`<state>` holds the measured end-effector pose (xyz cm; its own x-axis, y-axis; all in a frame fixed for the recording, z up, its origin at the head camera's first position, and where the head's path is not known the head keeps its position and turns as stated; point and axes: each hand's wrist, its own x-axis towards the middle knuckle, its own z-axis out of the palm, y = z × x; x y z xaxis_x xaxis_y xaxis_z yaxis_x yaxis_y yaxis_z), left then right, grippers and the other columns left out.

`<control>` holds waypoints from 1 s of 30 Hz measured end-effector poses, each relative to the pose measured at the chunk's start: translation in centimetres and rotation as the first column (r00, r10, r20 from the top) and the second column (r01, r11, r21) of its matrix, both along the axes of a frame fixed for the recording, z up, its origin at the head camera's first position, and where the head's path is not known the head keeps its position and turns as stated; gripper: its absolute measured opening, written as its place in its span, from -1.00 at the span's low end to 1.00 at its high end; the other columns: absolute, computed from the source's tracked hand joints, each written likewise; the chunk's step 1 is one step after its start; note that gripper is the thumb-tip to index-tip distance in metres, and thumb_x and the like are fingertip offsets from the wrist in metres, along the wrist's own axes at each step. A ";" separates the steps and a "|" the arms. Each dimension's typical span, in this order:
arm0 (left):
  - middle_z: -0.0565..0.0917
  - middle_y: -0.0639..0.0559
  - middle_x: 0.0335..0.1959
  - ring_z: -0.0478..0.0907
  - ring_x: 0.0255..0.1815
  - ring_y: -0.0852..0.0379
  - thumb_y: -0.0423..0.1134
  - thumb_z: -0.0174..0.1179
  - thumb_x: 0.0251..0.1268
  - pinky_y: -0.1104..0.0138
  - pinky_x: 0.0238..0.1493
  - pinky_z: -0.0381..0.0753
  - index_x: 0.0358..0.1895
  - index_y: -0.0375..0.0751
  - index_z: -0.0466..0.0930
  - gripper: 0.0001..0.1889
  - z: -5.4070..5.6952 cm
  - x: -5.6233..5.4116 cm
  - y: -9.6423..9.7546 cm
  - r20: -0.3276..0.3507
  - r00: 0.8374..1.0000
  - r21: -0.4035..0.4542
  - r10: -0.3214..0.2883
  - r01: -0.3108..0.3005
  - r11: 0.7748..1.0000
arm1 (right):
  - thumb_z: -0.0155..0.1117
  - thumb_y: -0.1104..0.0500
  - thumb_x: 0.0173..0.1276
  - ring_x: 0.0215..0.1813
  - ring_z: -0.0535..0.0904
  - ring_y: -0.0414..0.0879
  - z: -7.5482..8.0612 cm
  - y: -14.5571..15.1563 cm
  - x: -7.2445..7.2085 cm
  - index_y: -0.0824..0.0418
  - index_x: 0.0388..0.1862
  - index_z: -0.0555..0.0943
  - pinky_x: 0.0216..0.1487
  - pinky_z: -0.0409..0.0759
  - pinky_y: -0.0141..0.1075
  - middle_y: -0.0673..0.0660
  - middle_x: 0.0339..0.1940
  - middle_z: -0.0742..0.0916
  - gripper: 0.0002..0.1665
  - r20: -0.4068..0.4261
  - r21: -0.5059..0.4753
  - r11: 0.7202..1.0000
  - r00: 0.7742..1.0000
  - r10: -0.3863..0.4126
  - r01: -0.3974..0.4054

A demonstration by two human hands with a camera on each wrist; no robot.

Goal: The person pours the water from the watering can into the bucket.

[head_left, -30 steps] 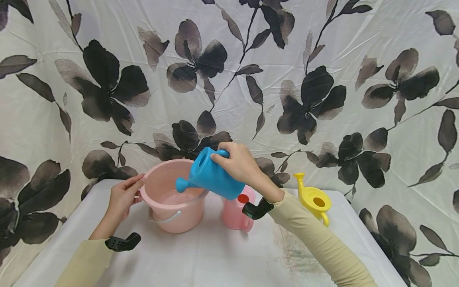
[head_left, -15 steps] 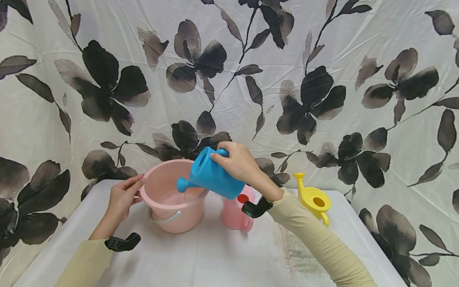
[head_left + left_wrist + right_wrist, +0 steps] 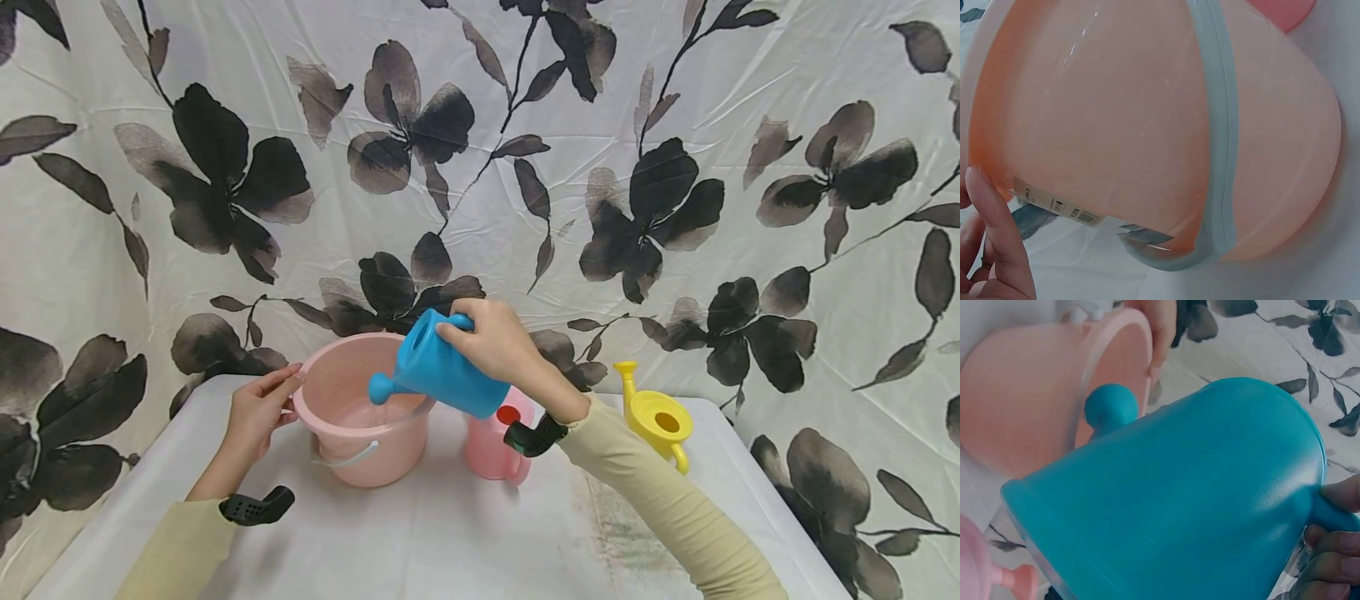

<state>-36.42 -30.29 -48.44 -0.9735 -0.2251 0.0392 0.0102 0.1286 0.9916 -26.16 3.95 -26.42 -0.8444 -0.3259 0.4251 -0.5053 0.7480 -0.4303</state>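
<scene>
My right hand [image 3: 495,342] grips the handle of a blue watering can [image 3: 450,371], tipped to the left. Its round spout head [image 3: 380,388] hangs over the opening of a pink bucket [image 3: 390,458], and a thin trickle shows just below it. In the right wrist view the fingers [image 3: 1335,557] curl round the blue handle. At the bucket's left rim, my left hand [image 3: 255,412] pinches the edge, with the thumb [image 3: 994,212] on the near side in the left wrist view. Shallow water seems to lie in the bucket's bottom.
Right of the bucket stands a pink watering can [image 3: 491,450], partly under the blue one. A yellow watering can [image 3: 660,421] is near the table's back right. The white-covered table [image 3: 420,542] backs onto a flowered cloth [image 3: 555,225]. The bucket's pale handle [image 3: 1219,125] hangs down its front.
The blue watering can and the right hand have shifted very slightly left and down, still tipped over the bucket. The left hand and bucket have stayed in place.
</scene>
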 end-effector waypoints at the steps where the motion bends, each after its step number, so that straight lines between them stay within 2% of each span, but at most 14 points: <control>1: 0.60 0.24 -0.19 0.55 -0.40 0.24 0.26 0.25 0.10 0.41 -0.43 0.70 0.26 0.15 0.52 -0.38 -0.7 -0.6 -0.2 -0.002 1.000 -0.007 0.002 -0.002 1.000 | 0.20 0.05 0.37 -0.57 0.28 -0.19 0.0 0.0 0.0 0.14 -0.57 0.41 -0.52 0.20 -0.39 -0.04 -0.69 0.26 -0.66 0.001 -0.001 1.000 1.000 0.002 -0.002; 6: 0.60 0.23 -0.16 0.55 -0.41 0.30 0.36 0.21 0.04 0.44 -0.43 0.70 0.24 0.22 0.52 -0.34 -3.6 -3.1 -1.1 -0.039 0.999 -0.030 0.034 -0.036 0.999 | 0.20 0.05 0.36 -0.59 0.25 -0.20 0.0 -0.1 0.1 0.13 -0.59 0.38 -0.53 0.18 -0.40 -0.05 -0.70 0.24 -0.64 0.001 0.000 1.000 1.000 0.010 -0.010; 7: 0.61 0.19 -0.14 0.55 -0.42 0.28 0.32 0.21 0.10 0.44 -0.44 0.69 0.26 0.18 0.50 -0.36 -2.9 -2.6 -1.0 -0.032 0.999 -0.027 0.020 -0.021 0.999 | 0.20 0.05 0.36 -0.59 0.24 -0.20 0.0 -0.1 0.1 0.13 -0.59 0.38 -0.53 0.17 -0.40 -0.05 -0.71 0.24 -0.64 0.000 0.002 1.000 1.000 0.011 -0.011; 8: 0.61 0.19 -0.15 0.55 -0.43 0.29 0.33 0.21 0.09 0.44 -0.45 0.69 0.26 0.20 0.51 -0.36 -3.0 -2.6 -1.0 -0.039 0.999 -0.030 0.022 -0.023 0.999 | 0.20 0.05 0.36 -0.60 0.24 -0.20 0.0 -0.1 0.1 0.13 -0.58 0.39 -0.53 0.17 -0.40 -0.05 -0.71 0.24 -0.64 -0.001 0.004 1.000 1.000 0.013 -0.013; 9: 0.60 0.19 -0.17 0.54 -0.43 0.30 0.29 0.20 0.15 0.45 -0.44 0.69 0.28 0.15 0.49 -0.37 -1.6 -1.4 -0.4 -0.027 0.999 -0.035 0.017 -0.018 0.999 | 0.20 0.04 0.36 -0.60 0.23 -0.20 0.0 -0.1 0.1 0.13 -0.58 0.40 -0.53 0.17 -0.40 -0.05 -0.71 0.24 -0.65 -0.002 0.008 1.000 1.000 0.014 -0.014; 13: 0.59 0.18 -0.21 0.53 -0.43 0.29 0.22 0.18 0.22 0.42 -0.41 0.70 0.32 0.01 0.45 -0.36 2.7 2.2 1.3 0.018 1.000 -0.032 -0.004 0.005 0.999 | 0.20 0.05 0.35 -0.60 0.22 -0.21 0.1 -0.1 0.0 0.14 -0.57 0.42 -0.54 0.16 -0.40 -0.06 -0.72 0.23 -0.66 -0.005 0.021 1.000 1.000 0.017 -0.017; 14: 0.57 0.22 -0.23 0.52 -0.42 0.31 0.25 0.17 0.20 0.43 -0.40 0.70 0.31 0.02 0.46 -0.35 3.0 2.6 1.5 0.014 1.000 -0.040 0.007 -0.007 0.999 | 0.20 0.05 0.35 -0.60 0.22 -0.21 0.1 -0.1 0.0 0.14 -0.57 0.42 -0.54 0.15 -0.40 -0.06 -0.72 0.23 -0.66 -0.003 0.024 1.000 1.000 0.016 -0.016; 15: 0.57 0.20 -0.23 0.52 -0.42 0.30 0.22 0.17 0.23 0.42 -0.39 0.70 0.32 -0.04 0.45 -0.35 4.1 3.6 2.0 0.024 1.000 -0.041 -0.001 0.002 0.999 | 0.20 0.05 0.36 -0.61 0.22 -0.21 0.1 -0.2 0.0 0.14 -0.57 0.42 -0.54 0.15 -0.40 -0.06 -0.72 0.23 -0.66 0.000 0.025 1.000 1.000 0.017 -0.017; 16: 0.59 0.19 -0.25 0.53 -0.44 0.29 0.22 0.20 0.20 0.40 -0.42 0.70 0.29 -0.03 0.49 -0.36 3.8 3.4 1.9 0.014 1.000 -0.021 0.007 -0.006 1.000 | 0.20 0.05 0.36 -0.61 0.22 -0.21 0.1 -0.2 0.0 0.15 -0.57 0.43 -0.54 0.15 -0.40 -0.06 -0.73 0.23 -0.67 0.002 0.027 0.999 1.000 0.018 -0.018; 19: 0.58 0.16 -0.24 0.52 -0.44 0.28 0.19 0.20 0.22 0.43 -0.44 0.69 0.28 -0.08 0.49 -0.37 4.6 4.2 2.3 0.002 1.000 -0.024 0.008 -0.007 1.000 | 0.21 0.04 0.36 -0.61 0.22 -0.21 0.2 -0.3 0.0 0.15 -0.56 0.44 -0.55 0.14 -0.40 -0.05 -0.73 0.23 -0.67 0.011 0.030 0.999 1.000 0.016 -0.017; 22: 0.57 0.24 -0.30 0.50 -0.46 0.31 0.15 0.18 0.27 0.46 -0.45 0.68 0.30 -0.14 0.47 -0.38 5.7 5.1 2.9 0.010 1.000 -0.031 0.024 -0.023 0.999 | 0.22 0.04 0.35 -0.61 0.23 -0.21 0.2 -0.3 0.1 0.15 -0.54 0.45 -0.56 0.15 -0.40 -0.05 -0.73 0.24 -0.68 0.014 0.034 0.999 1.000 0.016 -0.016; 26: 0.51 0.35 -0.34 0.47 -0.45 0.37 0.10 0.10 0.35 0.53 -0.41 0.65 0.36 -0.21 0.37 -0.37 7.3 6.4 3.5 0.044 0.999 -0.059 0.010 -0.007 0.998 | 0.22 0.04 0.35 -0.61 0.25 -0.21 0.2 -0.4 0.2 0.15 -0.56 0.44 -0.56 0.17 -0.41 -0.05 -0.73 0.25 -0.67 0.017 0.034 0.999 1.000 0.013 -0.014; 28: 0.51 0.35 -0.34 0.48 -0.44 0.36 0.10 0.10 0.36 0.52 -0.41 0.66 0.36 -0.21 0.36 -0.37 7.1 6.1 3.4 0.048 0.999 -0.056 0.002 0.000 0.998 | 0.21 0.04 0.35 -0.60 0.26 -0.21 0.3 -0.4 0.2 0.15 -0.55 0.44 -0.55 0.18 -0.40 -0.05 -0.73 0.25 -0.67 0.019 0.035 0.999 1.000 0.012 -0.013; 30: 0.53 0.34 -0.31 0.49 -0.43 0.34 0.15 0.13 0.31 0.48 -0.40 0.68 0.36 -0.14 0.38 -0.35 5.7 4.9 2.6 0.050 0.999 -0.049 -0.004 0.007 0.999 | 0.21 0.04 0.35 -0.60 0.26 -0.21 0.3 -0.4 0.2 0.15 -0.54 0.46 -0.55 0.19 -0.40 -0.05 -0.73 0.26 -0.68 0.021 0.036 0.999 1.000 0.011 -0.012</control>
<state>-31.51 -27.64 -42.74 -0.9758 -0.2188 0.0018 -0.0379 0.1772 0.9835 -25.93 3.54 -26.12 -0.8491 -0.3503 0.3954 -0.5052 0.7572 -0.4140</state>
